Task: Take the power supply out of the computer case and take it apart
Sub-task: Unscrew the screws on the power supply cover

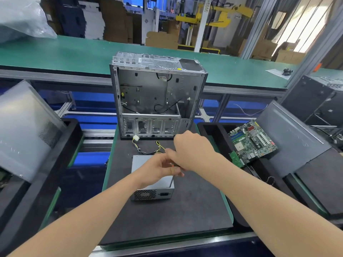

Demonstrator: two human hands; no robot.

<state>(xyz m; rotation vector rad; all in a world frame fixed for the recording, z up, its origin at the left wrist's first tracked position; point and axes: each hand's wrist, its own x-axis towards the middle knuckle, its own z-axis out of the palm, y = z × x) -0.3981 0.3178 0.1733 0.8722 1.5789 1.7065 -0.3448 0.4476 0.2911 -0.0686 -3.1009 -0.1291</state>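
Two hands meet over the power supply (pixel 152 193), which is out of the computer case (pixel 157 93) and lies flat on the dark mat (pixel 167 216) just in front of it, vent grille and mains socket facing the camera.

Right hand (pixel 193 151) – fingers curled round the handle of a screwdriver (pixel 171 179); a little red and black shows between the two hands. The grey shaft runs straight down to the top face of the power supply near its right edge.

Left hand (pixel 157 171) – over the middle of the unit, thumb and fingertips curled in at the neck of the screwdriver just below the right hand, pinching it as far as I can tell.

Cable bundle (pixel 146 150), yellow and black, trails from the far end of the power supply toward the case and ends in a white connector (pixel 136 138).

Case stands upright, side open, interior mostly bare metal with a few black leads. Yellow sticker (pixel 179 69) on its top edge – too small to read.

Motherboard (pixel 252 141) lies tilted in the black tray (pixel 209 127) to the right; its printing is not legible.
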